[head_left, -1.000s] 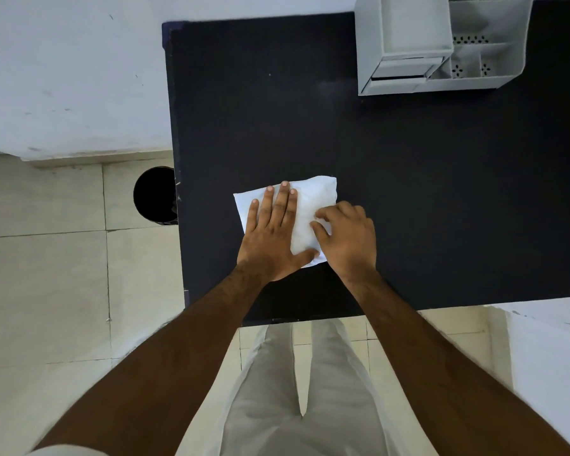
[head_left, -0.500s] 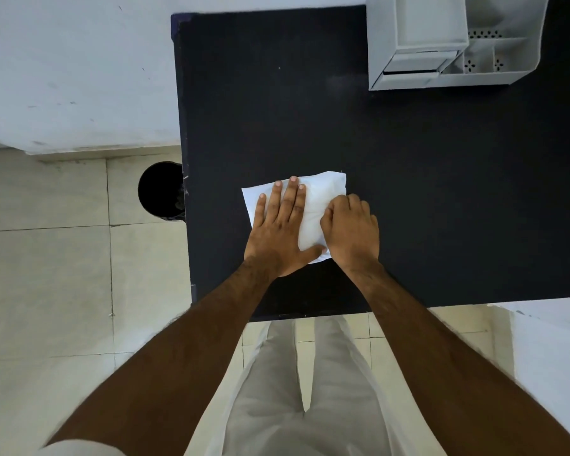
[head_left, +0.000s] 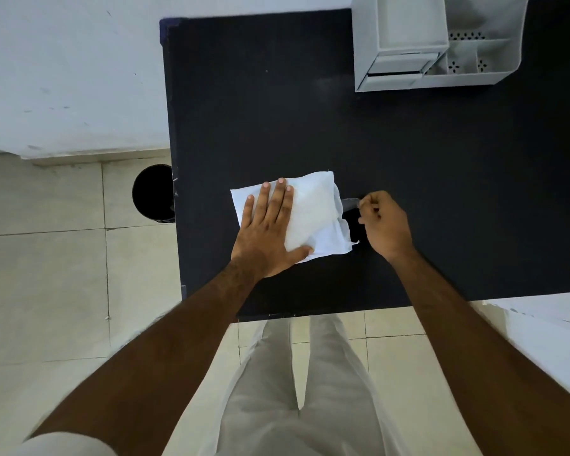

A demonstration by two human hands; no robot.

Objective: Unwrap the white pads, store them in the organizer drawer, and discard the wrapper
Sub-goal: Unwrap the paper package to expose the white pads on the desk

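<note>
Black matte table [head_left: 408, 159] fills the middle of the view, its near edge just ahead of the person's pale trousers [head_left: 297, 390]. Beyond its left edge — cream floor tiles [head_left: 46, 291] with dark grout lines, and a white wall [head_left: 66, 67], scuffed in places. A round black bin [head_left: 152, 192] stands on the floor tight against the table's left side. At the table's far right corner sits a grey plastic organizer [head_left: 438, 44]: a drawer [head_left: 399, 65] at its lower front looks slightly pulled out, open perforated compartments to the right of it. Lower right, the corner of a white surface [head_left: 547, 327] butts up near the table. The packet of white pads [head_left: 310, 215] lies flat on the table near the front, well apart from the organizer. Left hand [head_left: 267, 232] is spread flat, palm down, fingers together and thumb out, pressing on the packet's left half. Right hand [head_left: 384, 222] is curled to a loose fist just right of the packet, thumb and fingertips pinching a thin clear strip of wrapper [head_left: 350, 203] stretched out from the packet's right edge — that edge looks ragged and partly open.
</note>
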